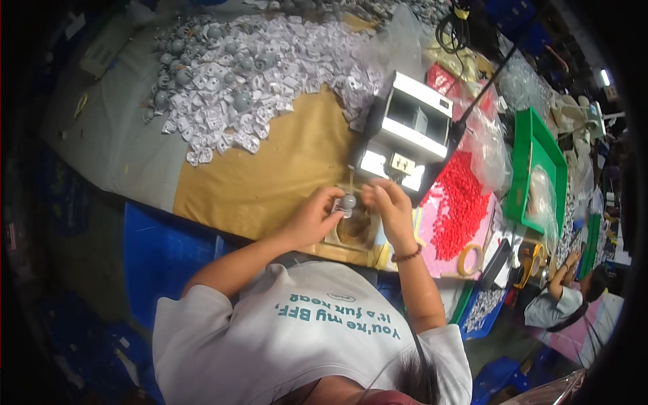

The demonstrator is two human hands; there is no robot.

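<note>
**Both hands on a small grey ball-topped part in front of the white machine**

The landmark is the white box-shaped machine [412, 125], hard-edged and glossy, with a dark window in its face and a lit panel below. Just in front of it, toward the person, the left hand [316, 219] and the right hand [390, 208] meet over a small grey part [347, 202]: a smooth round ball on a pale, flat plastic base. The left fingers are curled closed around the part's base, pinching it; the right fingers are bent and bunched close to the ball's other side, touching or nearly touching it, though a firm grip there cannot be told. A dark beaded bracelet [406, 255] rings the right wrist.

Directly beneath the hands, in front of the machine, sits a squarish wooden fixture [354, 233] with a round, brown hollow. Left of the machine spreads a sheet of matte brown cardboard [270, 169], and beyond that, behind and left of the machine, lies a wide heap of like parts [250, 74], pale angular pieces mixed with grey balls. Right of the machine is a dense pile of small red pieces [462, 202], and further right a green plastic tray [540, 158] holding a crinkled clear bag. A roll of yellowish tape [470, 258] lies in front of the red pile.
</note>
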